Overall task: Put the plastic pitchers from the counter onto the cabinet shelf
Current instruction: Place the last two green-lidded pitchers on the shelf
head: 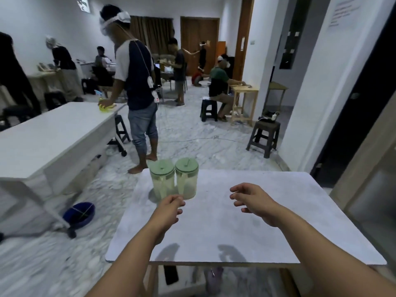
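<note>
Two clear plastic pitchers with green lids stand side by side and upright near the far left edge of the white counter (235,232): the left pitcher (161,179) and the right pitcher (186,179). My left hand (169,211) hovers just in front of them with loosely curled fingers, holding nothing; its fingertips are close to the base of the right pitcher. My right hand (252,200) floats over the middle of the counter, fingers apart and empty, a hand's width to the right of the pitchers.
A wood-toned cabinet (368,189) stands at the right edge beside a dark doorway. A long white table (53,142) is to the left with a person (139,86) standing at it. A blue basin (79,214) lies on the floor, and dark stools (264,136) stand beyond.
</note>
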